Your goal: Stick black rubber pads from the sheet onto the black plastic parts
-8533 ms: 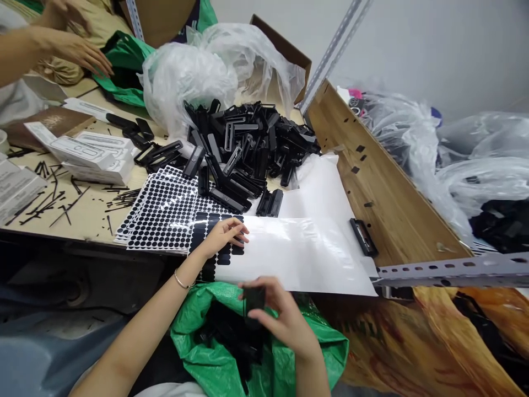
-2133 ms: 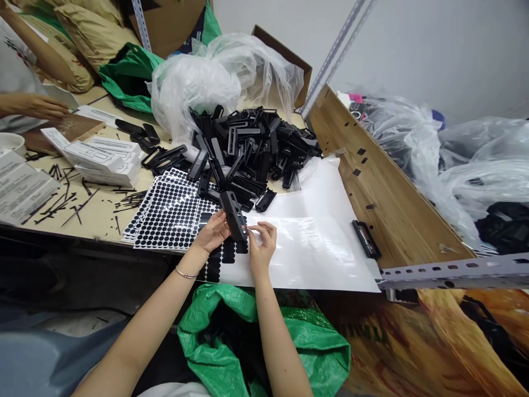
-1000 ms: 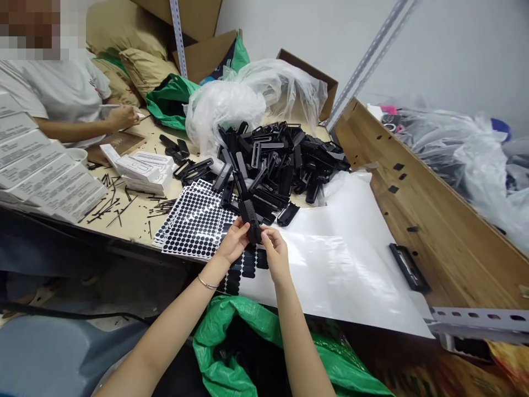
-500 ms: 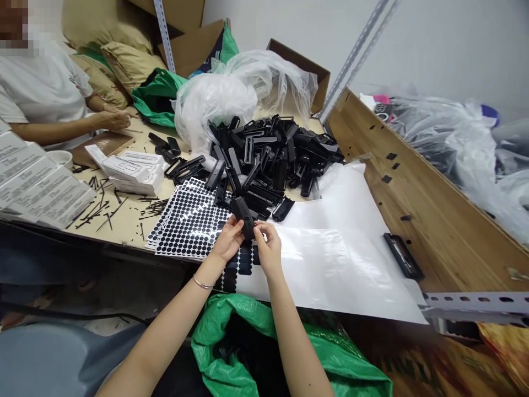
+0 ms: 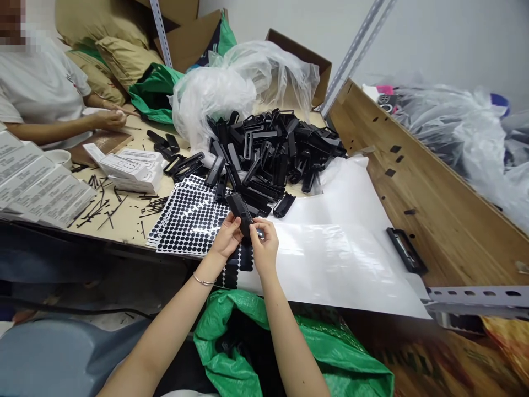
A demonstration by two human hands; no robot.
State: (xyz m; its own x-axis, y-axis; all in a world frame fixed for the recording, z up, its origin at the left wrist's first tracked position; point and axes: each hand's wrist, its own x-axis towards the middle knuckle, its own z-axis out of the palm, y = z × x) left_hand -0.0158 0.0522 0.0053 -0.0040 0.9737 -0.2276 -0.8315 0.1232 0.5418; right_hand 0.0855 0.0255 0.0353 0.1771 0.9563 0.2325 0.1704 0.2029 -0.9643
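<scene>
Between my two hands is a long black plastic part (image 5: 239, 212), tilted, with its top end toward the pile. My left hand (image 5: 226, 238) grips its left side, thumb on the face. Fingers of my right hand (image 5: 264, 242) are pinched at the part's lower right edge. Just beneath and to the left lie sheets of round black stickers (image 5: 185, 220). A strip of dark rounded stickers (image 5: 231, 275) shows below my hands. Behind them rises a heap of similar black plastic parts (image 5: 273, 154).
A green woven bag (image 5: 231, 353) stands open below the table edge. White paper (image 5: 330, 259) covers the right side, beside a wooden board (image 5: 413, 187). White boxes (image 5: 136, 168) and thin black sticks (image 5: 99, 204) lie left. A co-worker's hands (image 5: 109, 118) are at the far left.
The black part has tilted slightly and turned in my hands. My right hand has shifted a little left along it. The co-worker's hands now hold something white.
</scene>
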